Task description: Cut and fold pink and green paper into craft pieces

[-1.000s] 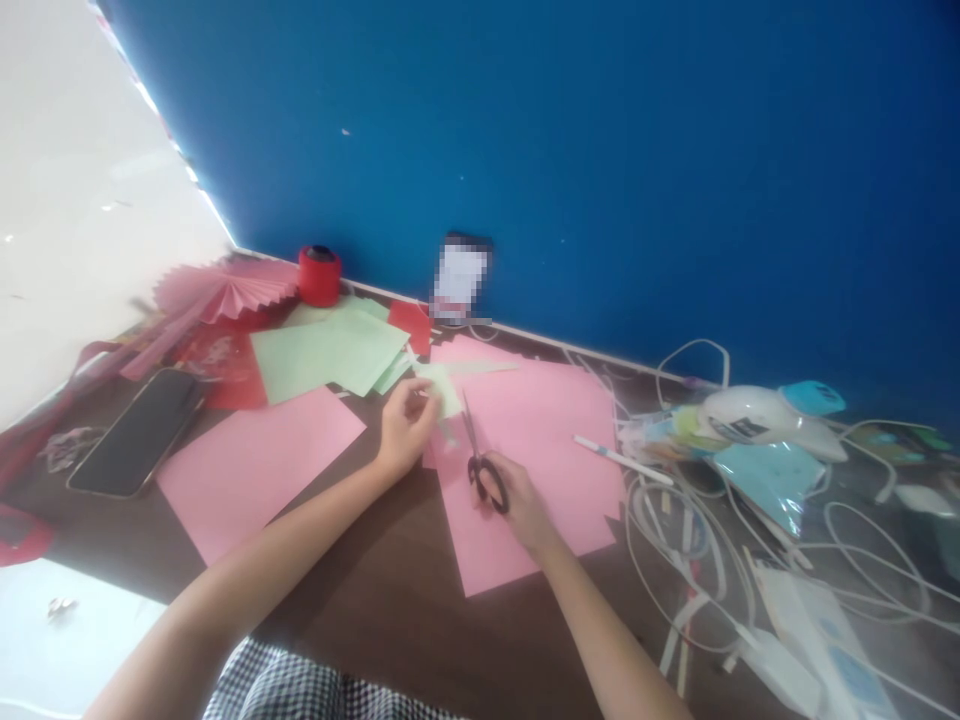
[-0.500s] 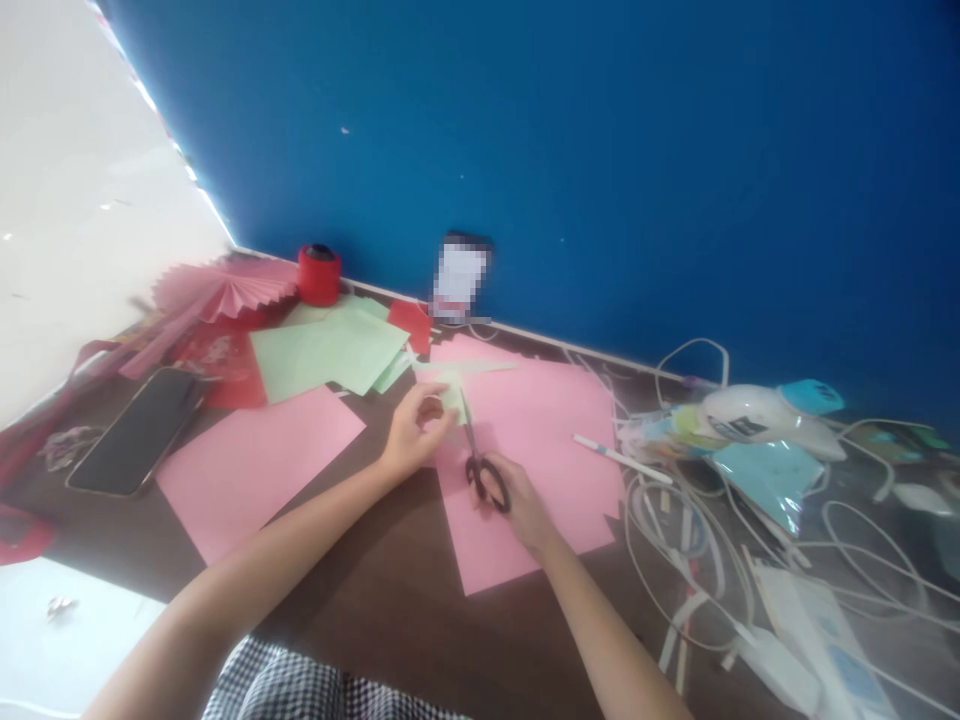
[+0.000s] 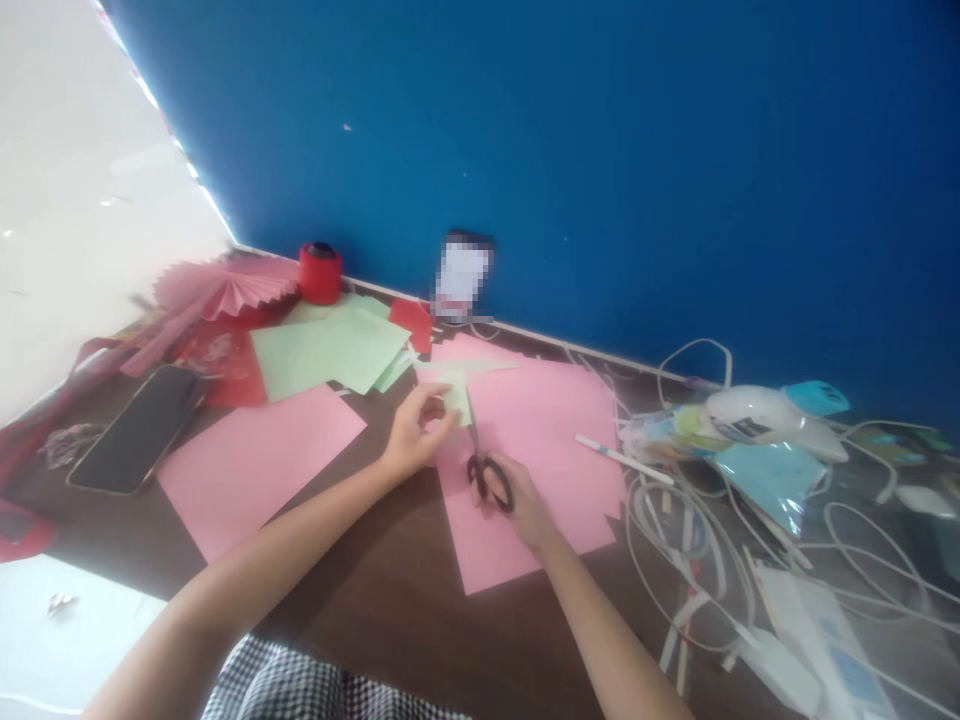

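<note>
My left hand (image 3: 414, 430) pinches a small pale green paper piece (image 3: 454, 397) above a large pink sheet (image 3: 547, 450). My right hand (image 3: 517, 497) grips black-handled scissors (image 3: 480, 455), fingers through the loops. The blades point away from me and meet the green piece's right edge. Both hands hover over the dark wooden table (image 3: 390, 590).
Another pink sheet (image 3: 255, 465) lies to the left, green sheets (image 3: 330, 350) behind it. A phone (image 3: 139, 430), pink paper fans (image 3: 225, 285) and a red spool (image 3: 320, 272) sit at the left. A pen (image 3: 622, 460), white cables (image 3: 690, 560) and packets crowd the right. A blue wall (image 3: 570, 150) stands behind.
My left hand has shifted slightly right with the green piece, closer to the scissors. The scissor blades have moved up along the paper.
</note>
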`<state>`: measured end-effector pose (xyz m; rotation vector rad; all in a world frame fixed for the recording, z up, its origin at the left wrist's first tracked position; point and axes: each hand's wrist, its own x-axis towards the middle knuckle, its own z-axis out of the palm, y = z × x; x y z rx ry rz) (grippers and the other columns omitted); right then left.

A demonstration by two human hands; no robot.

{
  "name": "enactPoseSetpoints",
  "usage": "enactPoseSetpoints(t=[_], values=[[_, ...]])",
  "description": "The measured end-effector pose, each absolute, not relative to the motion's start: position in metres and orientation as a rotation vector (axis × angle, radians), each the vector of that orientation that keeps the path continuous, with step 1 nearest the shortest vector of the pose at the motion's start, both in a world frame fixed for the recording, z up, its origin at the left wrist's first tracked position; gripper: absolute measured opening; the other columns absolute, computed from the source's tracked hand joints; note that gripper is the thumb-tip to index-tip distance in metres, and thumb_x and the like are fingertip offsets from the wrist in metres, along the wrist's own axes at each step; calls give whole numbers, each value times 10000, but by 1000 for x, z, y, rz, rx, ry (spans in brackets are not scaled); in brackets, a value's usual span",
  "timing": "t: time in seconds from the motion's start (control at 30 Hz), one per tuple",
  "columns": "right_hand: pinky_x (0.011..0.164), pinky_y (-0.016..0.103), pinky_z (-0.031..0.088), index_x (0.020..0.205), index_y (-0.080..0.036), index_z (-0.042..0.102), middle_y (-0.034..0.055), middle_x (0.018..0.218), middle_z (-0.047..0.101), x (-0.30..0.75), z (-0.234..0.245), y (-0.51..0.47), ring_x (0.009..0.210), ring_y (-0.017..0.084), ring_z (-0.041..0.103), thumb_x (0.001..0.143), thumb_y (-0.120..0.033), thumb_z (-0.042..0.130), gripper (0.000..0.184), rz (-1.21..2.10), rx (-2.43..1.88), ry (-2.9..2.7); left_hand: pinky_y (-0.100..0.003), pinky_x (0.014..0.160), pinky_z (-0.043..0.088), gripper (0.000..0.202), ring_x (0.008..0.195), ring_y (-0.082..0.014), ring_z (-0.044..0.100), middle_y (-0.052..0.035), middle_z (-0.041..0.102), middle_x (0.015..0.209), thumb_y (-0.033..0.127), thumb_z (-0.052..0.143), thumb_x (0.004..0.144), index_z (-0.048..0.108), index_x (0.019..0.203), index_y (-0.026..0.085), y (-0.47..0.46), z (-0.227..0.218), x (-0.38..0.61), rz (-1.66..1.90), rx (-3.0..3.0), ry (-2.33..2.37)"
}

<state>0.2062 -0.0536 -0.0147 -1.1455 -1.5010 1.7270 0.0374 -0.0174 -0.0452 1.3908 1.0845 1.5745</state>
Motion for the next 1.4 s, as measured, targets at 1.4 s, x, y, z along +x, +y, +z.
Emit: enactPoseSetpoints(t=[1.4], values=[[433,221,318,791,-149,530,-10,542,536,207,-16,-52,459,87,437,813,-517,481,372,1722,-1170,-1503,-183,575,466,161,688,-94,552,-15,542,757,277,614,748,513,791,159,-19,-38,36,1512,1278,1094]])
